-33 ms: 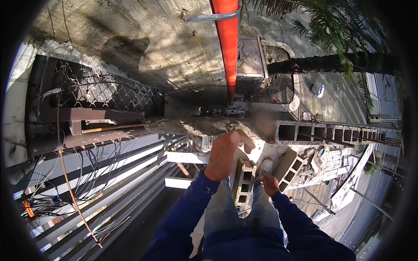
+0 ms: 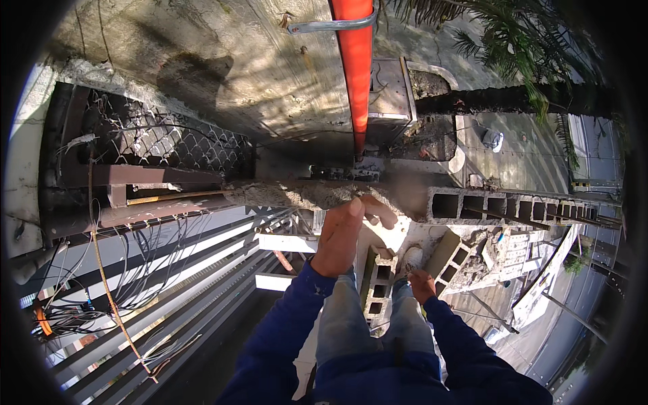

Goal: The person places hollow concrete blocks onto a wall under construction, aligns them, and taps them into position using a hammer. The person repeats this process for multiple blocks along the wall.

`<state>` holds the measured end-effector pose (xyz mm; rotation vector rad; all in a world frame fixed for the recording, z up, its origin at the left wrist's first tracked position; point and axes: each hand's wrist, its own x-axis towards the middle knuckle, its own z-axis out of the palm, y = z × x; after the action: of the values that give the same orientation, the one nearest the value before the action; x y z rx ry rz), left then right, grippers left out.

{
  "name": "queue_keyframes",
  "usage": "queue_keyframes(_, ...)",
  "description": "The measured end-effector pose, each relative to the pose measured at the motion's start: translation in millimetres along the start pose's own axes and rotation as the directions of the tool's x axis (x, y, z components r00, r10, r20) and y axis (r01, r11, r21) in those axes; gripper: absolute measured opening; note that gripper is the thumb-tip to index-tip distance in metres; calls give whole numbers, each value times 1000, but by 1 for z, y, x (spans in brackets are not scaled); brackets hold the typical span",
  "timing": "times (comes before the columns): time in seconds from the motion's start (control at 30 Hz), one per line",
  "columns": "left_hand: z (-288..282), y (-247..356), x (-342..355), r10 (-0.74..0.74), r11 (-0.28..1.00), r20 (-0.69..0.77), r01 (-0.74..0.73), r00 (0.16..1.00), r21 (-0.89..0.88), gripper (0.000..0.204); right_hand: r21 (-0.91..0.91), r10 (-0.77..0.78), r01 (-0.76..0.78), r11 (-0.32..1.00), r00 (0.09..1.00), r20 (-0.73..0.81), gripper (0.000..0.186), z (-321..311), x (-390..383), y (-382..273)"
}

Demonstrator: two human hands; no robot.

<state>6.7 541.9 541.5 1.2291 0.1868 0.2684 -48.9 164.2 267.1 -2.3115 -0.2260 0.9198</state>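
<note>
My left hand [image 2: 339, 237] is raised at the near edge of a rough concrete wall top [image 2: 304, 196]. Its thumb points up at that edge and the fingers curl to the right in shade; anything between them is hidden. Lower and to the right, my right hand [image 2: 423, 286] has its fingers bent inward beside a hollow concrete block [image 2: 448, 265], and I cannot see what they hold. Between my legs stands another hollow block [image 2: 378, 287]. To the right, a row of hollow blocks [image 2: 496, 206] continues the wall line.
An orange pipe [image 2: 352, 61] with a metal strap rises ahead. At left are chain-link mesh [image 2: 175, 138], grey slats [image 2: 169, 283], loose wires [image 2: 74, 317] and a rusty rod [image 2: 111, 297]. Palm fronds [image 2: 506, 47] hang at upper right. My shoe [image 2: 412, 258] is beside the blocks.
My left hand has shifted slightly left and turned, its thumb now drawn away from the curled fingers. My right hand has barely moved.
</note>
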Motion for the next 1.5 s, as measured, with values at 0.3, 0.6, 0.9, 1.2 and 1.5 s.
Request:
queue_keyframes(0.3,-46,10,3,124,939,-42,-103,991,328,54,312,376,-385,868,922,93,25,-40,-4,89)
queue_keyframes(0.6,22,-42,-19,89,872,-55,-51,994,487,53,161,481,-470,868,876,-31,32,-54,-68,126)
queue_keyframes(0.9,46,-59,-14,138,604,-306,164,942,780,35,328,686,-625,708,719,-110,35,-12,-151,235)
queue_keyframes(1.2,70,-76,9,1,911,-500,206,866,358,26,562,729,-561,608,675,-115,27,40,-128,378)
queue_keyframes(1.5,107,-39,36,211,963,-758,2,617,269,31,799,603,-392,457,796,46,24,-43,-49,341)
